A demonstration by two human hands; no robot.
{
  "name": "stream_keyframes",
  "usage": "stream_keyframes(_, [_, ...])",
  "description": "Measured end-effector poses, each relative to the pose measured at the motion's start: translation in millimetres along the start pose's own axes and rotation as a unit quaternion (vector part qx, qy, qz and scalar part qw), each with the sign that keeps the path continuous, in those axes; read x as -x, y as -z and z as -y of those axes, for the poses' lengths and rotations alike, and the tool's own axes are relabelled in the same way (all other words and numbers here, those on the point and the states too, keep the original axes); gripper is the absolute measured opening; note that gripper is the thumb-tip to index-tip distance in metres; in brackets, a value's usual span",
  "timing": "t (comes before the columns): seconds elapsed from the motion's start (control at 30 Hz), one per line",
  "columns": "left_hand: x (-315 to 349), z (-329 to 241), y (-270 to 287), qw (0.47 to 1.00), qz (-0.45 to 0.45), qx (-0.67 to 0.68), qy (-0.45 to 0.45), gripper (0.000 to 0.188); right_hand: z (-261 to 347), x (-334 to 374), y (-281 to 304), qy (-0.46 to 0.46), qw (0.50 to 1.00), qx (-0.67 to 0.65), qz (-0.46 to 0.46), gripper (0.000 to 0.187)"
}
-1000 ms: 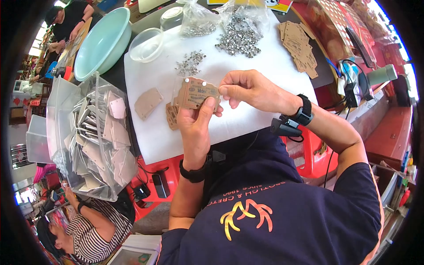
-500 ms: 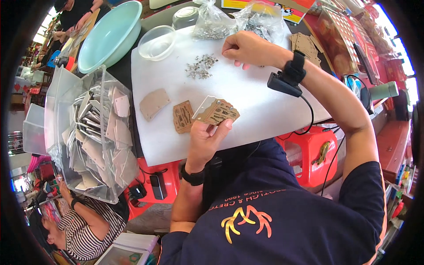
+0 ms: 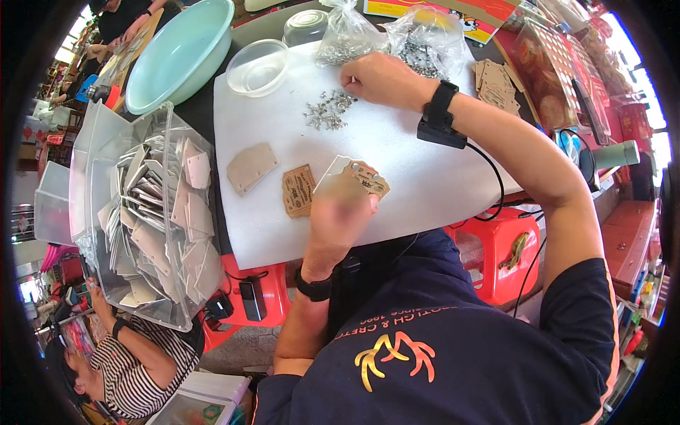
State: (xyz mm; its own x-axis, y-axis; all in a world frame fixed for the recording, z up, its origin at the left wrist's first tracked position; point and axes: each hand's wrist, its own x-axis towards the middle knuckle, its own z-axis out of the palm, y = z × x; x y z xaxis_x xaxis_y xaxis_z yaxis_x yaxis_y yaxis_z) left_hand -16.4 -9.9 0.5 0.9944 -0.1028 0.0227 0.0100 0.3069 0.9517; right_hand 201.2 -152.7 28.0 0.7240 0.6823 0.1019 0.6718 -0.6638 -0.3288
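Observation:
My left hand (image 3: 336, 225) grips a brown printed card (image 3: 367, 176) together with a pale plate (image 3: 333, 171) above the near part of the white sheet (image 3: 425, 212); its fingers look blurred. My right hand (image 3: 386, 81) is at the right edge of a pile of small silvery metal pieces (image 3: 324, 112). The right fingers are drawn together, and whatever may be between them is hidden. Left of my left hand lie printed brown cards (image 3: 298, 190), with a beige plate (image 3: 253, 168) beyond them.
Clear bags of metal pieces (image 3: 353, 37) and a clear plastic bowl (image 3: 256, 69) stand at the far side. More brown cards (image 3: 497, 86) lie far right. At left are a clear bin (image 3: 167, 152) full of plates and a pale blue basin (image 3: 202, 53). A person in stripes (image 3: 145, 361) sits lower left.
My right hand has moved left, closer to the metal pile. My left hand still holds the card and plate, slightly shifted to the right. The whole view has shifted a little.

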Motion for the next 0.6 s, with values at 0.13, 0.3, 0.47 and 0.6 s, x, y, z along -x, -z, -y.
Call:
stream_keyframes(0.13, [-0.9,0.8,-1.1,1.0,-0.002,0.0,-0.005,0.027,-1.4,-1.1,-2.0,0.023,0.999,0.031,-0.01,0.013])
stream_keyframes(0.3, [-0.6,2.6,1.8,1.0,0.002,0.009,0.004,0.028,0.7,5.8,2.0,0.012,0.999,0.023,-0.019,0.014])
stream_keyframes(0.47, [-0.3,2.4,3.6,1.0,0.006,0.012,0.002,0.03,15.6,34.1,25.1,-0.012,0.995,-0.096,0.005,0.017])
stream_keyframes(0.6, [-6.9,1.4,-0.1,0.998,-0.043,0.041,-0.017,0.025,26.2,71.0,27.7,-0.171,0.897,-0.395,0.102,0.021])
